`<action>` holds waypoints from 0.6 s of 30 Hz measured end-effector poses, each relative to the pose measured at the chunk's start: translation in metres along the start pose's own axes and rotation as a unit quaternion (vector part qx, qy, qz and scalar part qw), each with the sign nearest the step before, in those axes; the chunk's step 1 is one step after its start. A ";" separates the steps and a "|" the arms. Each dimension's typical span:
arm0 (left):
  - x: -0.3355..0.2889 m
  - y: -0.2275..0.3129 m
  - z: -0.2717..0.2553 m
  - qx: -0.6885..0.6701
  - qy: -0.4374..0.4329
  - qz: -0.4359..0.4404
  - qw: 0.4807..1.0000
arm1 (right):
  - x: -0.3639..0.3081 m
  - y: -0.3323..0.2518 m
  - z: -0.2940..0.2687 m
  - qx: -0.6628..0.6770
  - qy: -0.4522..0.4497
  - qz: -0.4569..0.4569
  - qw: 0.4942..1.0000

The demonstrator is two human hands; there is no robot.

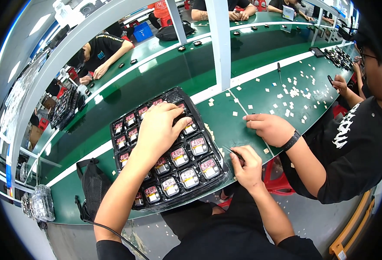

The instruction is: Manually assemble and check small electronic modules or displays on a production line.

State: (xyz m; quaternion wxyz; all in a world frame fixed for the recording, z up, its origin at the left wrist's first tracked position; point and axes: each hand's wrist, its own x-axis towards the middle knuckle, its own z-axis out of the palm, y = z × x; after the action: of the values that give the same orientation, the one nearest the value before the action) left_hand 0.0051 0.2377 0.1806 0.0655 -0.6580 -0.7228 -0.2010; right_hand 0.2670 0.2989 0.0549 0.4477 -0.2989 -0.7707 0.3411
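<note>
A black plastic tray lies in front of me on the green bench, its pockets filled with rows of small white-and-silver device units that have reddish boards. My left hand reaches over the tray's far half, palm down, with the thumb apart from the fingers; the units beneath it are hidden. To the right of the tray, near the bench's front edge, my right hand is closed round slim metal tweezers. Their tips point left toward the tray's rim.
At right, a co-worker's hand with a dark wristband rests over the bench among scattered pale square pieces. A screwdriver lies farther off. A white post rises behind the tray. Left of it sits a black bag.
</note>
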 end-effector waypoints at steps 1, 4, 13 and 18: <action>-0.001 0.001 0.000 0.000 0.001 -0.001 1.000 | 0.001 -0.001 0.000 0.000 -0.001 -0.001 1.000; -0.007 0.010 -0.001 0.025 -0.024 -0.003 0.999 | 0.004 -0.003 -0.003 0.032 -0.019 0.019 0.999; -0.053 0.083 -0.042 -0.080 0.042 0.039 0.995 | 0.059 0.033 -0.030 -0.296 0.042 0.075 0.951; -0.092 0.117 -0.045 -0.159 0.057 0.090 0.982 | 0.072 0.045 -0.038 -0.229 0.001 0.107 0.967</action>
State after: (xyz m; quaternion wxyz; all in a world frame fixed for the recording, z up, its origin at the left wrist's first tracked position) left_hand 0.1234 0.1423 0.2123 0.0194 -0.7096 -0.6147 -0.3440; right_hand 0.2773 0.3908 0.0679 0.3287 -0.4744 -0.7916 0.2008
